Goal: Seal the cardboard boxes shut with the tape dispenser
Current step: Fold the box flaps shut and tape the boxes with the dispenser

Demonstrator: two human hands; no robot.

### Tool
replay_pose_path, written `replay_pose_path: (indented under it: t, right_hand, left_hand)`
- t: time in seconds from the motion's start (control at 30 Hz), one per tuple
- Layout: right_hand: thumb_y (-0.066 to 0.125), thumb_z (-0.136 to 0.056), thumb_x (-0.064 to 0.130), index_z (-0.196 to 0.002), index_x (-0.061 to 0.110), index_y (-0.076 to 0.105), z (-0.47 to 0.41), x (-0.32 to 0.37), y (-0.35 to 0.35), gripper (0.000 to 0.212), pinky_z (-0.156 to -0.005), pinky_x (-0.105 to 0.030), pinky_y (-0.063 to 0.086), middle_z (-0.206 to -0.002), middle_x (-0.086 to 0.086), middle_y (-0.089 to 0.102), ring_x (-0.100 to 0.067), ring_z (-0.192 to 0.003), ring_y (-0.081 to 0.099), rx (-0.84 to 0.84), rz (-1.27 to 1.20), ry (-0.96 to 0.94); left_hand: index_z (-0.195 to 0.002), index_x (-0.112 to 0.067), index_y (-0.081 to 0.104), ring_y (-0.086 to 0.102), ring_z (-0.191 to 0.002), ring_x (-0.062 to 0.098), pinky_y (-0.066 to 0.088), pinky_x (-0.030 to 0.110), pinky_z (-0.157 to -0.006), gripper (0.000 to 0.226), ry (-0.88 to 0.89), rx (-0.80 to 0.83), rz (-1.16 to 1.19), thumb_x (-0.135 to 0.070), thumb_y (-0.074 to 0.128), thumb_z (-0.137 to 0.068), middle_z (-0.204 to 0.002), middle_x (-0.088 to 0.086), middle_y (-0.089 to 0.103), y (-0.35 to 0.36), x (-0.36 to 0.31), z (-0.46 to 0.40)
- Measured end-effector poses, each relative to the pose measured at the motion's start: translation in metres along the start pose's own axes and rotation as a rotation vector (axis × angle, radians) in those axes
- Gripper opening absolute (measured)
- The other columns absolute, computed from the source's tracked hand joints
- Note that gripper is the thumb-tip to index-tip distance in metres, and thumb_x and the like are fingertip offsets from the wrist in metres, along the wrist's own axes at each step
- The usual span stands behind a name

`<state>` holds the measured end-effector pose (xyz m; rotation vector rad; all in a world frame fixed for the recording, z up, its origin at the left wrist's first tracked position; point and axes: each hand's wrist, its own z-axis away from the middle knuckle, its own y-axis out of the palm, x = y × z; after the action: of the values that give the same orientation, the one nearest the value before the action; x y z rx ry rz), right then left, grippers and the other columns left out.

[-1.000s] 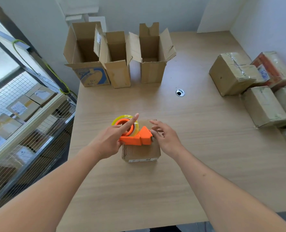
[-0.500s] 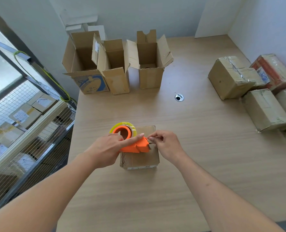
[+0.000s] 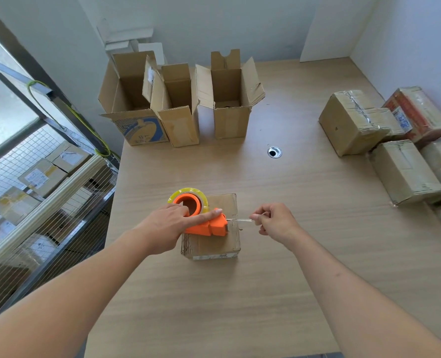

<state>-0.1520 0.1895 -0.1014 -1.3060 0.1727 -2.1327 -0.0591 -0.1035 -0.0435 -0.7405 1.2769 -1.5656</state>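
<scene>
Resting on a small closed cardboard box (image 3: 214, 244) near the middle of the wooden table (image 3: 278, 293), the orange tape dispenser (image 3: 204, 223) lies on its side with its yellowish tape roll (image 3: 188, 195) at the 10 o'clock end and its cutter end pointing toward 3 o'clock. The left hand (image 3: 167, 228) presses down on the dispenser from 9 o'clock, fingers spread narrow over the orange body, index finger stretched along its top edge. The right hand (image 3: 273, 222) hangs just off the box's 3 o'clock edge, thumb and forefinger pinched shut on the free end of a clear tape strip (image 3: 240, 220) that runs taut from the cutter to the fingers, above the box top. Both bare forearms reach in from 6 o'clock.

Farther out, a round metal cable grommet (image 3: 274, 152) sits in the table at about 1 o'clock from the box. Toward 3 o'clock, well apart, a cluster of taped boxes (image 3: 405, 174) crowds the table's edge by the wall. At 11 to 12 o'clock, three open boxes (image 3: 180, 125) stand upright side by side with flaps raised, the leftmost printed in blue. Beyond 9 o'clock, off the table, a wire shelf rack (image 3: 46, 215) holds more labelled parcels
</scene>
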Motion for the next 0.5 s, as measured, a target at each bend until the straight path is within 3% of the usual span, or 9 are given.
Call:
replay_pose_path:
  t: [0.27,0.4,0.5]
  right_hand:
    - [0.071,-0.095,0.021,-0.088,0.018,0.075,-0.010,-0.005,0.020,0.008,-0.064,-0.034,0.063,-0.086,-0.005,0.070,-0.020,-0.084,0.067,-0.029,-0.049,0.064]
    - [0.072,-0.094,0.026,-0.096,0.022,0.074,-0.014,-0.011,0.033,0.005,-0.068,-0.037,0.064,-0.088,-0.004,0.072,-0.016,-0.084,0.068,0.009,-0.070,0.067]
    - [0.082,-0.084,0.038,-0.105,0.030,0.070,-0.017,-0.018,0.045,0.026,-0.073,-0.042,0.064,-0.080,0.001,0.075,-0.016,-0.083,0.072,-0.035,-0.100,0.074]
  left_hand:
    - [-0.150,-0.058,-0.019,0.047,-0.083,0.022,0.044,0.038,-0.090,0.106,0.002,-0.021,-0.035,-0.001,0.052,-0.094,-0.088,-0.001,0.046,0.003,-0.005,-0.002]
    - [-0.149,-0.058,-0.020,0.047,-0.084,0.022,0.043,0.038,-0.095,0.106,-0.002,-0.016,-0.038,-0.002,0.050,-0.095,-0.090,-0.001,0.046,0.003,-0.006,-0.002]
    - [-0.150,-0.058,-0.018,0.048,-0.082,0.022,0.042,0.039,-0.099,0.106,0.007,-0.020,-0.043,-0.002,0.052,-0.094,-0.088,-0.001,0.046,0.005,-0.005,-0.004]
